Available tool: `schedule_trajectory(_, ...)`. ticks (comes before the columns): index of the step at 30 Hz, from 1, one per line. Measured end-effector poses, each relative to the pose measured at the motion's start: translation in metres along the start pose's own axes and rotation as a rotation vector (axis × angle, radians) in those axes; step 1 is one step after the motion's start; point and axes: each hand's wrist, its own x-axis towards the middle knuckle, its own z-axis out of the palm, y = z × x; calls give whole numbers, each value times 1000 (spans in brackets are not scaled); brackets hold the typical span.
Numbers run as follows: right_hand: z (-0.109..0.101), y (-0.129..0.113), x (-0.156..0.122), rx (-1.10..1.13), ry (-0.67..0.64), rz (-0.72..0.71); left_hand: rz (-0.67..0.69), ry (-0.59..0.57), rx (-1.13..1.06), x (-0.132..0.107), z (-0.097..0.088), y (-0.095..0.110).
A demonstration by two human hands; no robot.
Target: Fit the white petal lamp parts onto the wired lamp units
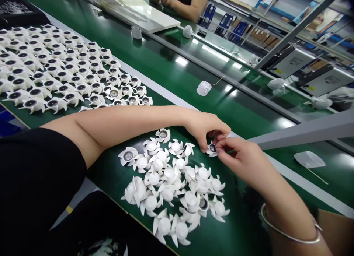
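**Head view: white plastic fans on a green conveyor belt [243,226] in a workshop.**
The right hand [240,162] pinches one fan [211,149] narrowly between its fingertips, just beyond the loose heap [168,186]. The left hand [206,130] curls just above, its fingers partly hiding the fan; contact cannot be told. Ordered rows [55,75] lie farther left; shelves [235,27] are cut off beyond.

Just right of the heap of white plastic fans [168,186], green conveyor belt [249,211] lies open, but a grey metal crossbar [306,132] and packed rows of white fans [55,75] stand in the way farther off.
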Motion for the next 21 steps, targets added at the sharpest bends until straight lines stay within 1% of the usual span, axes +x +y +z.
schedule_trajectory(3,7,1,0,-150,46,-52,-12,13,-31,0,1,0)
schedule_trajectory(8,19,0,-2,-439,158,-113,-1,22,22,0,2,1)
schedule_trajectory(14,19,-4,-6,-599,177,-218,-36,45,46,0,1,2)
schedule_trajectory(16,19,-14,-8,-659,134,-204,-38,41,35,0,1,3)
schedule_trajectory(19,18,-36,-11,-742,-13,-118,-40,23,23,0,1,3)
schedule_trajectory(21,12,-45,-15,-733,-94,-56,-55,18,15,0,1,3)
